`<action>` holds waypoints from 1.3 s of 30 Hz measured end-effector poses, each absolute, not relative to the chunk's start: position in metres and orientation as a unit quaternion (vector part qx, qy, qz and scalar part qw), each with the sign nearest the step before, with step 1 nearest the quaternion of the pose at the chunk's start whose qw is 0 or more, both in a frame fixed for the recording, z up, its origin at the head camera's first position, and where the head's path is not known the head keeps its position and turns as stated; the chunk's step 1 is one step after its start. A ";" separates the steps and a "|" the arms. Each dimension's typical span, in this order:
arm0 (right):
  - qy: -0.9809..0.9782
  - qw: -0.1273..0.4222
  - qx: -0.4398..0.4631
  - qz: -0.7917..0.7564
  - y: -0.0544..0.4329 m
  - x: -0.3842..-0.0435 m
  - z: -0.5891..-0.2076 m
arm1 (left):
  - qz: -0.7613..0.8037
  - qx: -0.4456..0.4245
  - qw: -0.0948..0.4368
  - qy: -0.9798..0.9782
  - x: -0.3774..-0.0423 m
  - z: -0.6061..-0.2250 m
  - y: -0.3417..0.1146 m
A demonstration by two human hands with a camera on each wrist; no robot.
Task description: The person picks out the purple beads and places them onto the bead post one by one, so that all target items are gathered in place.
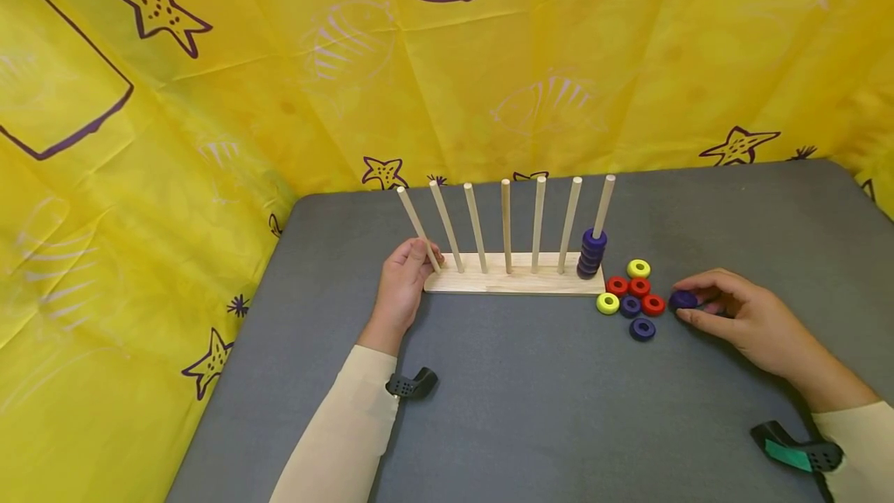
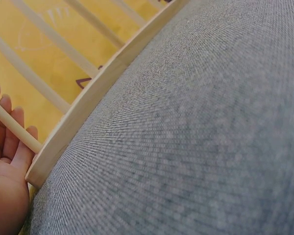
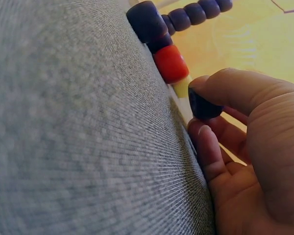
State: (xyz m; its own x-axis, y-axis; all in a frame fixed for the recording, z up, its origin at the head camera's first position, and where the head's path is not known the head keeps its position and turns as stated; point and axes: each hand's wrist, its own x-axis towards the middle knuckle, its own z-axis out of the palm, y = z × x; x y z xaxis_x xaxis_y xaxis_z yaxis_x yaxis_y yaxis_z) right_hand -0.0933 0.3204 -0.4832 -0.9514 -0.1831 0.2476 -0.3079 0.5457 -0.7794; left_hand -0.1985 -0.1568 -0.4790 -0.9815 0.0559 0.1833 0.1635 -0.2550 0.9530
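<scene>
My left hand [image 1: 408,278] holds the left end of a wooden peg rack [image 1: 517,282], its fingers around the foot of the leftmost peg [image 1: 412,216]. In the left wrist view, those fingers [image 2: 12,127] lie behind that peg. My right hand [image 1: 743,317] pinches a dark purple ring [image 1: 681,300] between thumb and fingers, just right of a loose group of rings. The right wrist view shows this ring [image 3: 205,105] on edge at the fingertips. Several purple rings [image 1: 591,254] are stacked on the rack's rightmost peg; the other pegs are bare.
Red rings [image 1: 653,305], yellow rings [image 1: 608,303] and purple rings [image 1: 642,329] lie close together on the grey table [image 1: 531,410], beside the rack's right end. Behind the table hangs a yellow patterned cloth [image 1: 447,84].
</scene>
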 end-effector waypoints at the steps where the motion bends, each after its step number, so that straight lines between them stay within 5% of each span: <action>1: -0.875 0.070 0.141 0.458 0.320 -0.093 -0.483 | -0.787 -0.090 0.034 -0.609 -0.199 -0.479 -0.157; 39: -0.879 0.113 0.138 0.441 0.316 -0.094 -0.480 | -0.783 -0.088 0.034 -0.615 -0.198 -0.479 -0.156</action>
